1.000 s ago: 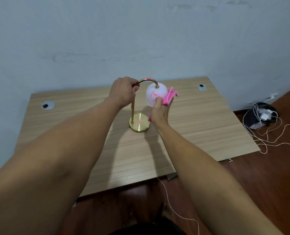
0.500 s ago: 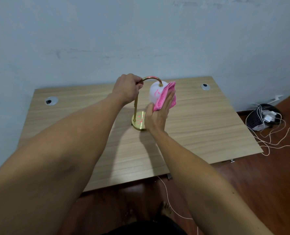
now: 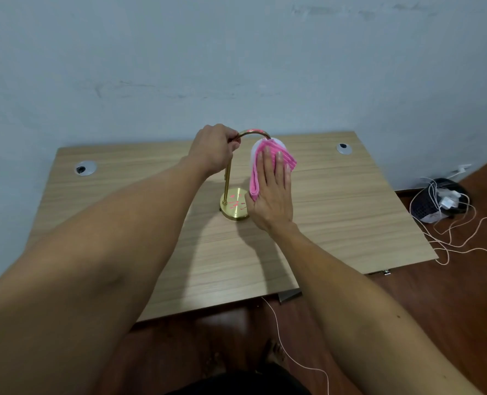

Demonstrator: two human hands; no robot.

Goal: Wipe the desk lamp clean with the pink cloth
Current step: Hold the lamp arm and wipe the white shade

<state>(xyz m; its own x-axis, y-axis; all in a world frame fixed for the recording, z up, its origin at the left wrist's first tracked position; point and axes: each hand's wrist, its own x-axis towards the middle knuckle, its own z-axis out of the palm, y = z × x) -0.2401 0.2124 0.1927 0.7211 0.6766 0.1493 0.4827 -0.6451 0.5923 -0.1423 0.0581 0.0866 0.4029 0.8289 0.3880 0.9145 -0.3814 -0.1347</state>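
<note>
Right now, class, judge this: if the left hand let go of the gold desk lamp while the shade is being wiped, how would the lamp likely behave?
The lamp would probably tip: its thin stem arches over, hanging the white shade off-centre. The round base looks small, though possibly weighted. The right hand presses the pink cloth sideways on the shade, so the left hand likely steadies it.

A light wood-grain desk (image 3: 336, 223) stands against a pale blue wall. A round cable grommet sits near its back left corner (image 3: 85, 168) and another near its back right corner (image 3: 343, 148). The brass base of the desk lamp (image 3: 232, 205) rests around the desk's middle, toward the back edge.
</note>
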